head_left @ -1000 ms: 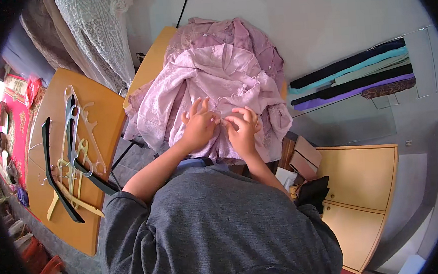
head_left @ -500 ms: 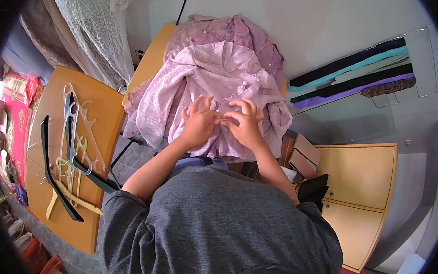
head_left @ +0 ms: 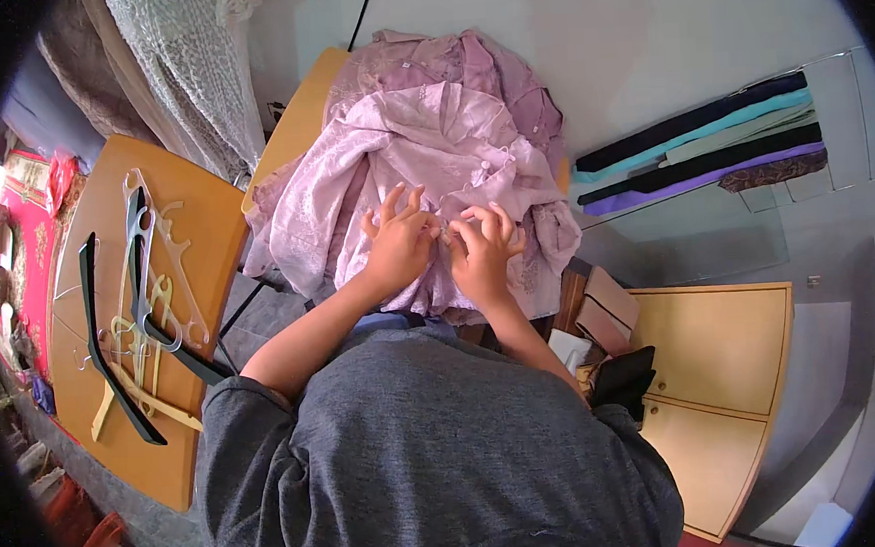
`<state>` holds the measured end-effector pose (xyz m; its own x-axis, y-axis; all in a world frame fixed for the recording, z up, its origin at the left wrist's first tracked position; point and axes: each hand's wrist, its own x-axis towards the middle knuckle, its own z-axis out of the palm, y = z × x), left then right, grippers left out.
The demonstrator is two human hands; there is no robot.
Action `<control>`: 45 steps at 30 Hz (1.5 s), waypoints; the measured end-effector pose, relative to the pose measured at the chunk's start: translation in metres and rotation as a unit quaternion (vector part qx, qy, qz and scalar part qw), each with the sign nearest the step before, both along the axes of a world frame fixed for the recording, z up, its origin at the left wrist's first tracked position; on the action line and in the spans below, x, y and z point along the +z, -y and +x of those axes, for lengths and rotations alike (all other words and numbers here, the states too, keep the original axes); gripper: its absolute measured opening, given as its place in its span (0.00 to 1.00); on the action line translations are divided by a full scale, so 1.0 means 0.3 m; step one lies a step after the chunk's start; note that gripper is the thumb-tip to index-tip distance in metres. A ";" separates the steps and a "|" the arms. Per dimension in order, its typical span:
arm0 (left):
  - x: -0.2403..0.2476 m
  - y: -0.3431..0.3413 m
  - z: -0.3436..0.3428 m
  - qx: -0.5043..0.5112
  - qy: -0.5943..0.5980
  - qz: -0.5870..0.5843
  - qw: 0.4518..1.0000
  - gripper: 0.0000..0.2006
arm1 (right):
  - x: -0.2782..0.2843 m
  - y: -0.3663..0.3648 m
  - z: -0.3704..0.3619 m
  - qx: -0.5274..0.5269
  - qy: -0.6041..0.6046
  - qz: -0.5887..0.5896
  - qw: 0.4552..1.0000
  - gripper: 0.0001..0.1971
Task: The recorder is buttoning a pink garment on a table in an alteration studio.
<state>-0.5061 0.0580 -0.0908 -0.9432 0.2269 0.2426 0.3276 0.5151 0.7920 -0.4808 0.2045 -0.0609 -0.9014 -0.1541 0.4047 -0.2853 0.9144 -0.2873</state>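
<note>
A light pink patterned blouse [head_left: 350,158] lies crumpled across the table in front of me, its folds spreading to both sides. Over its near middle, my left hand [head_left: 401,248] pinches thumb and forefinger together on a small bit of it, other fingers raised. Close beside, my right hand [head_left: 481,256] also pinches there, its fingertips almost meeting the left ones. The exact spot between the fingertips is too small to make out. Behind lies a darker mauve garment [head_left: 516,83], partly covered by the blouse.
On a wooden table [head_left: 188,204] at left lie black hangers [head_left: 95,325], a clear hanger [head_left: 170,240] and pale ones. White lace [head_left: 200,67] hangs beyond. Folded fabrics [head_left: 700,142] sit on a rack at right, above a light wooden cabinet [head_left: 713,347]. Boxes [head_left: 603,313] stand near my right arm.
My right hand has drawn slightly back and its fingers are more upright. Both hands stay at the same part of the blouse, and my left hand has barely moved.
</note>
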 end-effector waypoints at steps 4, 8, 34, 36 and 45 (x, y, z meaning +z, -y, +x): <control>0.009 -0.020 0.015 0.025 -0.039 -0.023 0.999 0.06 | 0.001 0.021 0.013 -0.044 -0.006 -0.010 0.999 0.05; -0.011 -0.037 0.027 0.049 -0.080 0.000 0.996 0.06 | -0.033 0.011 0.015 -0.045 0.000 -0.052 0.998 0.06; 0.044 -0.023 -0.007 -0.010 0.000 -0.011 1.000 0.12 | 0.083 -0.127 -0.092 0.082 0.050 -0.221 0.971 0.06; 0.046 -0.024 -0.007 -0.020 -0.001 -0.016 1.000 0.12 | 0.090 -0.133 -0.094 0.092 0.053 -0.219 0.970 0.06; 0.022 0.014 -0.033 0.032 0.134 0.064 0.988 0.11 | 0.082 -0.064 -0.008 0.028 0.001 -0.134 0.991 0.07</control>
